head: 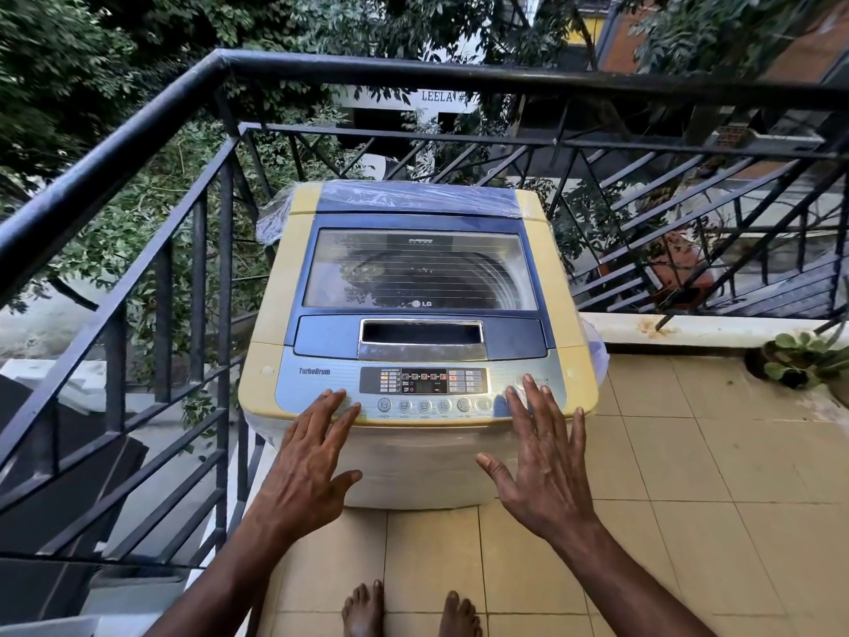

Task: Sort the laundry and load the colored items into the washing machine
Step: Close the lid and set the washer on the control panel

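Note:
A top-loading washing machine (275, 287), yellowed cream with a blue top, stands in the balcony corner. Its glass lid (420, 268) is shut, and the drum behind it looks dark. The control panel (422, 381) with a lit display runs along the front edge. My left hand (308, 462) is open, palm down, with its fingertips at the panel's left end. My right hand (542, 457) is open too, fingers spread, with its fingertips at the panel's right end. Neither hand holds anything. No laundry is in view.
A black metal railing (220, 278) closes the balcony on the left and behind the machine. Clear plastic wrap (275, 213) covers the machine's back. A potted plant (799, 360) sits at the right by the low ledge. Beige floor tiles (689, 475) spread to the right. My bare feet (409, 609) are below.

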Demonstrator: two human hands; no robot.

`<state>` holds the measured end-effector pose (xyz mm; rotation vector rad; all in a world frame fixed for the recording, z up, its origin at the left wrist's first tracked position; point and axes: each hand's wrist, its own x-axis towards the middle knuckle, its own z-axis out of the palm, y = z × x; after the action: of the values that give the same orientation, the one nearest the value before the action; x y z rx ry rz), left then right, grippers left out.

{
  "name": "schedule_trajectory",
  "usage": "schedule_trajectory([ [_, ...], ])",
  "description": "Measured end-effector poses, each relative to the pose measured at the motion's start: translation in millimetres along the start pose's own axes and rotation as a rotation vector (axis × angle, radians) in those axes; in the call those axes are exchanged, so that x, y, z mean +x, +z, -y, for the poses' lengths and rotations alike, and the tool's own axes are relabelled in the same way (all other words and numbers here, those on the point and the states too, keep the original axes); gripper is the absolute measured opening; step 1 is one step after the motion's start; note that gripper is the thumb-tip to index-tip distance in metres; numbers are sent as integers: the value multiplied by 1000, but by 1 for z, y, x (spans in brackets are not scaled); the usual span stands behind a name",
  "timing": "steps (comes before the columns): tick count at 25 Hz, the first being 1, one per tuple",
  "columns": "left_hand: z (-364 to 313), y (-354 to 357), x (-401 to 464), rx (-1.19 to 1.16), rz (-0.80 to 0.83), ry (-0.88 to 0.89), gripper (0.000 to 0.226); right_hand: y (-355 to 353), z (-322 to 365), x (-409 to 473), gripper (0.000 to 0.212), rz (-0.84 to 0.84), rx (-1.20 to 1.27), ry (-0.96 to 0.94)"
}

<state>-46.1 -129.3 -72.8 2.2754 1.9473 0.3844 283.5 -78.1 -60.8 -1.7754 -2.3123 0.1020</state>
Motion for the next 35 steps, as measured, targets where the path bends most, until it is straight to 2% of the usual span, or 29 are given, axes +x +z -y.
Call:
schedule_trajectory([
  [10, 2, -1, -2, 9, -3, -19, 98, 9, -4, -1, 90, 17, 1, 21],
  [20, 1, -1, -1, 10, 5, -15, 97, 6, 3, 0, 71, 39, -5, -22],
  [35, 0, 3, 2, 1, 11, -12, 100, 10, 3, 1, 70, 39, -55, -22],
])
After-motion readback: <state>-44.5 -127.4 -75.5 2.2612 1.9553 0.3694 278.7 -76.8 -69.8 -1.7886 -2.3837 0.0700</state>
